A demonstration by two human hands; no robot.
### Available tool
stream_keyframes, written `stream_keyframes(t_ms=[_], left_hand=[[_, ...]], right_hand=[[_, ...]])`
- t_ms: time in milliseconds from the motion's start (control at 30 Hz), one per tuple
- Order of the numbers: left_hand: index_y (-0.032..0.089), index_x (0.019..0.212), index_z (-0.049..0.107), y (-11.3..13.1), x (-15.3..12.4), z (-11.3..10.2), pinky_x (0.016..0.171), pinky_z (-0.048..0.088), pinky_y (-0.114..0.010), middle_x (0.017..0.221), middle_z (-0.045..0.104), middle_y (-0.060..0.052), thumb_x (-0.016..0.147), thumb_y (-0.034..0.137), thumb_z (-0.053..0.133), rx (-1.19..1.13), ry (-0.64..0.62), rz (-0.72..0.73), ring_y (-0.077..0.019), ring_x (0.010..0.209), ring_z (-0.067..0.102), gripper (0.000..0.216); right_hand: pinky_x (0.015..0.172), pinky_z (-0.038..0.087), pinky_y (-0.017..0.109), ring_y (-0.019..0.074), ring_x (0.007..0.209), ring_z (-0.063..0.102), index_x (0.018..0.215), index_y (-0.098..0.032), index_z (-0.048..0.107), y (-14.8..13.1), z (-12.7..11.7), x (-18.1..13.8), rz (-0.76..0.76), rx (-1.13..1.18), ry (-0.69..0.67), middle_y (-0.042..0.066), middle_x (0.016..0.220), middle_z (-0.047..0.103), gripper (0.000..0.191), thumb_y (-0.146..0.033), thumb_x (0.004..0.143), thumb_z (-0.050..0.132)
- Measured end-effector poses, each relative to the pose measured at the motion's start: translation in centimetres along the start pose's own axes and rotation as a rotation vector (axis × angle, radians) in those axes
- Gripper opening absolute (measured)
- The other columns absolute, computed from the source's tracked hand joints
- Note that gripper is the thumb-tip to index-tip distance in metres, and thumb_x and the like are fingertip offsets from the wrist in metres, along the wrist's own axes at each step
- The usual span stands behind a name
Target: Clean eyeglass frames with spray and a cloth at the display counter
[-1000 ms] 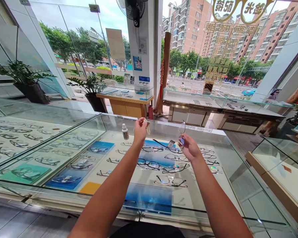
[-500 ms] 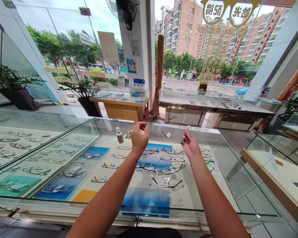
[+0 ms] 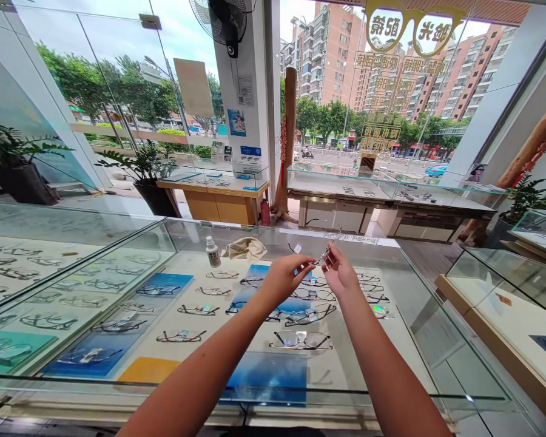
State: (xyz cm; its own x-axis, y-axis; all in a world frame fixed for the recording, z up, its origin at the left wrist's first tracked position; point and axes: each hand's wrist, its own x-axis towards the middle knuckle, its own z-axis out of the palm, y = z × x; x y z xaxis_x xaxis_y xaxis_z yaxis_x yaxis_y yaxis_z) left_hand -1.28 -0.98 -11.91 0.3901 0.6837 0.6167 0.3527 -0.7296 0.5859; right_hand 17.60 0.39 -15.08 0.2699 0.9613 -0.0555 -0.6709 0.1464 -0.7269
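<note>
Over the glass counter, a pair of eyeglasses [image 3: 321, 260] is held up between my two hands, mostly hidden by the fingers. My right hand [image 3: 340, 271] grips the frame from the right, with one thin temple pointing upward. From the left, my left hand [image 3: 287, 277] reaches across, its fingers pinched at the near end of the same frame. Beyond my left hand, a crumpled beige cloth [image 3: 244, 248] lies on the glass. A small white spray bottle [image 3: 213, 252] stands upright just left of the cloth.
Several eyeglasses rest inside the glass display case [image 3: 164, 226] under my arms, some on blue panels [image 3: 268, 370]. A second glass case [image 3: 482, 303] stands to the right. Farther back are low display counters [image 3: 218, 203], potted plants [image 3: 150, 176] and a wooden trunk [image 3: 287, 133].
My left hand has moved right and down from above the cloth to the eyeglasses, and now pinches them. My right hand still holds them, slightly lower. The view has shifted slightly.
</note>
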Motion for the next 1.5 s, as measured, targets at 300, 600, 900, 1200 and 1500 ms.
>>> stream_keyframes(t_ms=[300, 600, 900, 1200, 1500], left_hand=[[0.027, 0.094, 0.083, -0.2, 0.1, -0.3, 0.071, 0.048, -0.032, 0.089, 0.082, -0.005, 0.099, 0.043, 0.07, -0.034, 0.236, -0.068, -0.0214, 0.072, 0.067, 0.021], [0.021, 0.091, 0.078, -1.0, 1.6, -2.9, 0.069, 0.052, -0.03, 0.075, 0.076, -0.004, 0.09, 0.055, 0.078, -0.417, 0.437, -0.199, -0.0202, 0.072, 0.071, 0.034], [0.018, 0.091, 0.075, -1.4, 2.2, -3.8, 0.06, 0.044, -0.026, 0.072, 0.074, -0.003, 0.079, 0.066, 0.085, -0.661, 0.441, -0.288, -0.015, 0.064, 0.066, 0.05], [0.018, 0.092, 0.076, -1.9, 2.2, -4.4, 0.057, 0.043, -0.024, 0.068, 0.063, 0.001, 0.073, 0.07, 0.088, -0.825, 0.451, -0.346, -0.011, 0.06, 0.057, 0.057], [0.019, 0.094, 0.077, 3.9, 4.0, -7.4, 0.07, 0.056, -0.028, 0.084, 0.075, -0.004, 0.086, 0.063, 0.083, -0.626, 0.61, -0.079, -0.0146, 0.072, 0.068, 0.044]], right_hand=[[0.067, 0.046, 0.028, 0.0167, 0.086, 0.066, 0.104, -0.029, 0.084, -0.9, 1.4, -1.7, -0.035, -0.102, -0.121, 0.004, 0.115, 0.081, 0.04, -0.036, 0.065, 0.093], [0.085, 0.046, 0.033, 0.0227, 0.097, 0.064, 0.096, -0.026, 0.081, -1.7, 0.7, -1.3, -0.464, -0.462, 0.102, 0.005, 0.104, 0.077, 0.021, -0.04, 0.082, 0.076], [0.114, 0.04, 0.048, 0.0295, 0.128, 0.056, 0.137, -0.028, 0.069, -6.0, 3.0, -1.0, -0.991, -0.956, -0.047, 0.009, 0.137, 0.07, 0.041, -0.035, 0.098, 0.061], [0.095, 0.046, 0.047, 0.03, 0.101, 0.065, 0.111, -0.029, 0.08, -11.3, 7.1, -1.2, -1.125, -1.164, -0.353, 0.008, 0.103, 0.079, 0.023, -0.034, 0.103, 0.059], [0.09, 0.05, 0.043, 0.0245, 0.086, 0.069, 0.125, -0.029, 0.075, -13.9, 8.0, -7.2, -1.345, -1.223, -0.291, 0.003, 0.092, 0.077, 0.025, -0.027, 0.102, 0.063]])
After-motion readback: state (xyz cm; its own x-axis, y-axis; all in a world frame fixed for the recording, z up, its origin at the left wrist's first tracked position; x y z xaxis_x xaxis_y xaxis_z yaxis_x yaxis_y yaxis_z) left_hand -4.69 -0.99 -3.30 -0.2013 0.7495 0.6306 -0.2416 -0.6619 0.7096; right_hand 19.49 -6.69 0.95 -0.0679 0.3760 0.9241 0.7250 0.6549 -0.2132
